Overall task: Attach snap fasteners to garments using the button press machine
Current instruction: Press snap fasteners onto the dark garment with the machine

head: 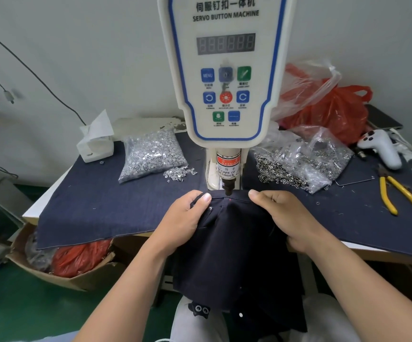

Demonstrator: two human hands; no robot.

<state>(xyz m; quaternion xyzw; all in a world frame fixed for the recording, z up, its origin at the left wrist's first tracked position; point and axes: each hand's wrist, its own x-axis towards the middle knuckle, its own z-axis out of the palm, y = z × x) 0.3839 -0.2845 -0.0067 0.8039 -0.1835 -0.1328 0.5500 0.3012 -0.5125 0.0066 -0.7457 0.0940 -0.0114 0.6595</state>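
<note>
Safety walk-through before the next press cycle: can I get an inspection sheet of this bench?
Surface: table draped in dark cloth.
Job's things: dark garment under press head; red laser dot on it.
Clutter: two fastener bags, yellow pliers, tissue box, red bag.
Grips: left hand and right hand hold garment, thumbs near head.
Cables: black wires on wall.
Surroundings: cardboard box on green floor.

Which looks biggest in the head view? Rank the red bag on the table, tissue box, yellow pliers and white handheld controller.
1. Red bag
2. Tissue box and yellow pliers: alike, unranked
3. White controller
</note>
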